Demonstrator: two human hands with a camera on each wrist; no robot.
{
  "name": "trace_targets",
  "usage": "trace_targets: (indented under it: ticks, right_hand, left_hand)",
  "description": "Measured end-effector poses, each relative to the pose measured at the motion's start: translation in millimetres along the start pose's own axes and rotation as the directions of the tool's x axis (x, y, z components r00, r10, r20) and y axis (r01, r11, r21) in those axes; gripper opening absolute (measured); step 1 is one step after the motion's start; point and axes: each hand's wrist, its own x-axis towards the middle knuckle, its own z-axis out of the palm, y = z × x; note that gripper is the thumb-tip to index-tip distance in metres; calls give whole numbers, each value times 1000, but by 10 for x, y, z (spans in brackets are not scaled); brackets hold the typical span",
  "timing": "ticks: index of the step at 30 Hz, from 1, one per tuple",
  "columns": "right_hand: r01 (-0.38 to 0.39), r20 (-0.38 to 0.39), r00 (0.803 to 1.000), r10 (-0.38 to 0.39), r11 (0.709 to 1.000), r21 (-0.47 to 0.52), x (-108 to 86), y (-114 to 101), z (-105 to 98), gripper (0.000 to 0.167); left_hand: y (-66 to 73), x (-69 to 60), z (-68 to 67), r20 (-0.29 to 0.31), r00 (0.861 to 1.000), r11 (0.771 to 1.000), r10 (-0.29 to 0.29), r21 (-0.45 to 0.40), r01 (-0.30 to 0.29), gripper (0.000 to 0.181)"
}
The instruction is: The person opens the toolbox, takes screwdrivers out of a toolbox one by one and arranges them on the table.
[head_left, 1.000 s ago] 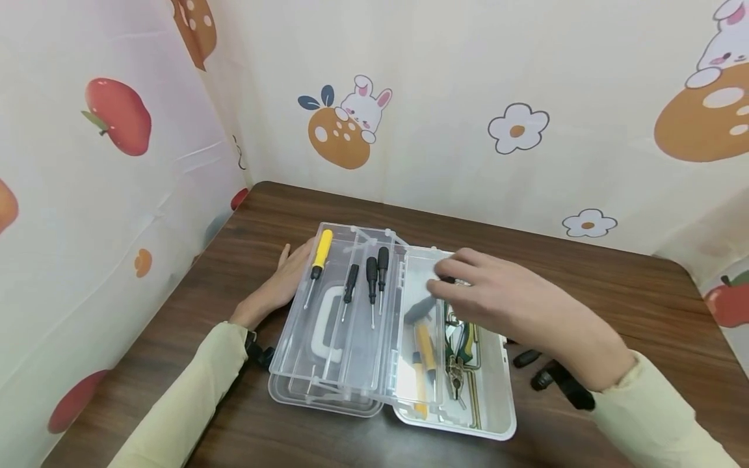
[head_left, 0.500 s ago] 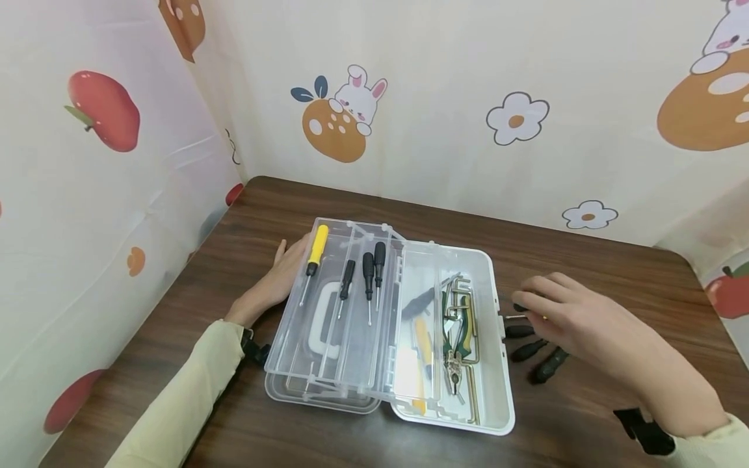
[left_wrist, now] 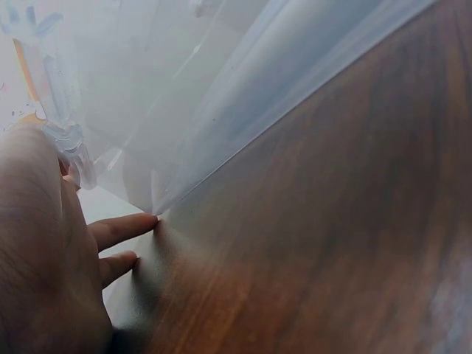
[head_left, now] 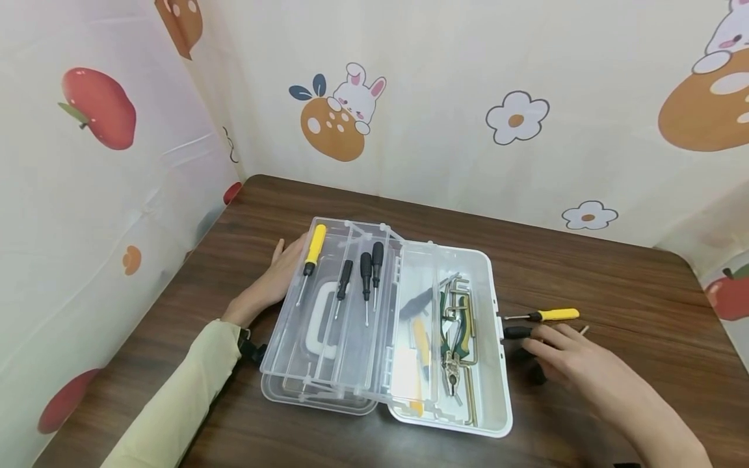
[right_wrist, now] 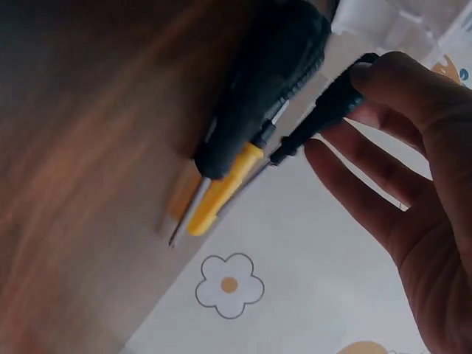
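Note:
A toolbox stands open, its clear compartment tray folded out to the left over the clear lid with a white handle. A yellow screwdriver and several black ones lie in the tray. Beside the tray's left edge rests my left hand, fingers extended; in the left wrist view two fingertips meet the clear plastic's lower edge. Right of the box, my right hand pinches a black screwdriver between thumb and fingers. Another black screwdriver lies close by, mostly hidden from the head view.
The white box holds pliers with green and yellow handles, hex keys and yellow-handled tools seen through clear plastic. A yellow screwdriver lies on the wooden table beyond my right hand. Patterned curtain hangs behind.
My right hand has gone from above the white box to the right, down to the black screwdrivers on the table. The left hand stays beside the box.

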Motion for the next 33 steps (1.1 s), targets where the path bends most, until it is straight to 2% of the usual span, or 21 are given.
trace_targets:
  ticks: [2,3,4,6,7,8,9,10,11,17,25,29,33]
  right_hand:
    - [10,1,1000,-10,1000,5,-2,-14,45,59]
    - [12,7,1000,-12,1000,13,-1,-20,60,44]
    - [10,12,1000,-10,1000,17,2,-27,72,45]
    - [-6,39,999,6,1000,20,10,-46,82,16]
    - [-18,53,998,17,1000,14,12,-59,89,12]
    - [-25,72,997,24,1000,15,14,-66,95,16]
    - [-37,87,996,36,999,7,16,-80,98,29]
    - [-40,97,995,39,999,1,20,-88,106,31]
    - [-43,107,993,44,999,-3,22,-97,109,45]
    - [-31,87,996,31,1000,1,46,-103,140,46]
    - [-115,81,990,112,993,38,133,-84,79,42]
    - [-103,36,994,101,994,33,209,-79,7,44]
    - [-96,28,995,95,995,22,316,-76,-70,44]
  left_hand:
    - [-7,-2,1,-4,1000,1000,6,5,-6,63]
    - [-9,-2,3,-5,1000,1000,11,8,-10,62]
    - [-10,-2,5,-7,1000,1000,15,11,-15,62]
    - [-19,3,10,-12,1000,1000,22,21,-22,61]
    - [-24,6,12,-15,1000,999,23,28,-23,61]
    - [-28,8,13,-16,1000,999,25,34,-24,60]
    - [-28,12,13,-17,1000,999,26,41,-25,61]
    - [-28,15,13,-18,999,999,28,46,-27,61]
    - [-29,19,13,-18,999,998,30,50,-29,61]
    - [-3,10,-3,-16,1000,999,20,36,-19,62]
    - [38,65,-31,-27,1000,999,11,49,-9,63]
    - [24,39,-16,-29,1000,999,6,52,-5,63]
    - [23,12,2,-23,1000,1000,-8,23,9,63]
